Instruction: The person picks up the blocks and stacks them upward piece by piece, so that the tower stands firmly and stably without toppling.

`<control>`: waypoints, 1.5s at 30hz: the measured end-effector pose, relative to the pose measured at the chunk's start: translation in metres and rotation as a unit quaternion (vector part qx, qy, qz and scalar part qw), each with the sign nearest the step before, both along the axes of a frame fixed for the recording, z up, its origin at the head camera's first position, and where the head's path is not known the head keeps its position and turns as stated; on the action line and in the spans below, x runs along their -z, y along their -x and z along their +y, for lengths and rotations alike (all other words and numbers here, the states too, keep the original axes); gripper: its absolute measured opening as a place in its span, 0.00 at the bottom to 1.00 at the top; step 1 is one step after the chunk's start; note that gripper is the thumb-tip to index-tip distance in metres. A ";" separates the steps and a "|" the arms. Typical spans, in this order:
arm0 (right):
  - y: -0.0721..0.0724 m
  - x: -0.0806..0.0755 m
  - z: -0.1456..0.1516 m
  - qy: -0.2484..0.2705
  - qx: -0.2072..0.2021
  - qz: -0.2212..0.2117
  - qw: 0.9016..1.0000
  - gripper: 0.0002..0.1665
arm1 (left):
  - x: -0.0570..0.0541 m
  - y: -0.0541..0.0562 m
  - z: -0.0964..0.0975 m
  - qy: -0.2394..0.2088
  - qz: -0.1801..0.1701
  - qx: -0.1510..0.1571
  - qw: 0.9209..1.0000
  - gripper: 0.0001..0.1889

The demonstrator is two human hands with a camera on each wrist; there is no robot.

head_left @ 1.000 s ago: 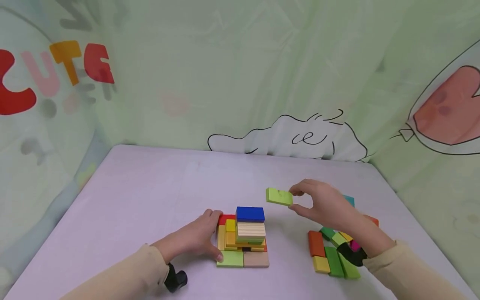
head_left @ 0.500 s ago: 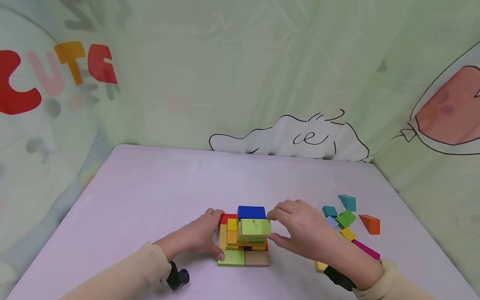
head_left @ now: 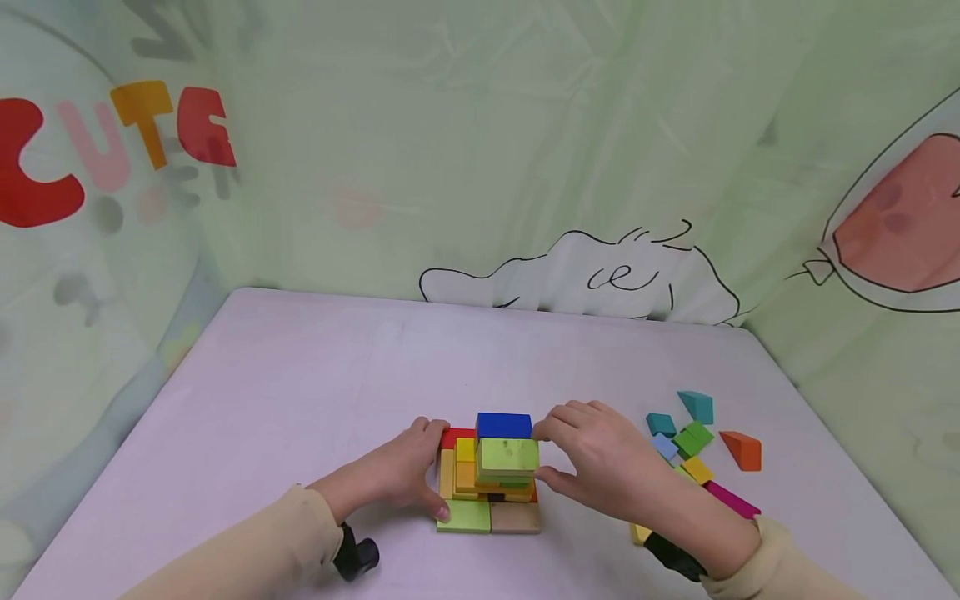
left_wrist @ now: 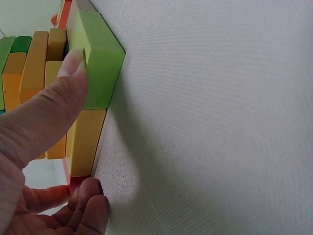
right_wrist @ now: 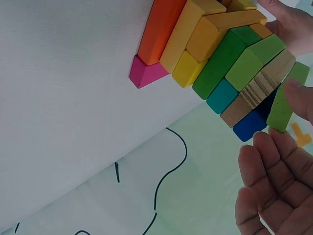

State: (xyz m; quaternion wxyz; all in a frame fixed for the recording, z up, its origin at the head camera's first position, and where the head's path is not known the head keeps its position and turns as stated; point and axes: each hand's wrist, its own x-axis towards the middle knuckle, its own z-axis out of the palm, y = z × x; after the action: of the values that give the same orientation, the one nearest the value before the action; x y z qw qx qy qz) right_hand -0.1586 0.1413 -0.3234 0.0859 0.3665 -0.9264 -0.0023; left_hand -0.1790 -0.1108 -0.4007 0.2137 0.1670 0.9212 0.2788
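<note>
A stepped stack of coloured wooden blocks stands mid-table, with a blue block (head_left: 504, 425) at its top rear. My right hand (head_left: 603, 450) pinches a light green block (head_left: 510, 457) by its right end. That block lies at the top front, over a natural wood block (right_wrist: 268, 78) in the right wrist view; whether it touches the layer beneath I cannot tell. My left hand (head_left: 393, 471) holds the base from the left. Its thumb presses a lower green block (left_wrist: 100, 63), and its fingers lie at a red block (left_wrist: 77, 183) at the rear corner.
Loose blocks lie right of the stack, among them an orange wedge (head_left: 741, 451), a teal wedge (head_left: 697, 407) and a magenta block (head_left: 731, 500). My right forearm passes over part of them. Printed cloth walls rise behind the table (head_left: 337, 358).
My right hand has carried the light green block left and down onto the stack's top front, covering the wood block's face in the head view. My left hand stays at the base.
</note>
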 end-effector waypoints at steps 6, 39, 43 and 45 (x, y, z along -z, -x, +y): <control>0.000 0.000 0.000 0.002 0.006 -0.011 1.000 0.22 | 0.000 0.000 0.000 0.002 0.001 0.000 1.000 0.57; 0.013 0.006 0.008 0.061 0.070 -0.100 0.991 0.25 | 0.002 0.002 0.000 0.008 0.000 0.011 1.000 0.57; 0.011 0.008 0.009 0.066 0.066 -0.092 0.991 0.25 | 0.001 0.001 -0.001 0.007 -0.006 0.010 1.000 0.57; 0.010 0.009 0.010 0.065 0.068 -0.093 0.991 0.25 | 0.001 0.001 -0.002 0.003 -0.009 0.010 1.000 0.58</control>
State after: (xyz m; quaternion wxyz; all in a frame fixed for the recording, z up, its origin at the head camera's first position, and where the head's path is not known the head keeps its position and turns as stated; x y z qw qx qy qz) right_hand -0.1687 0.1509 -0.3328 0.0231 0.2953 -0.9513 0.0860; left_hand -0.1805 -0.1125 -0.4018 0.2256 0.1725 0.9185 0.2752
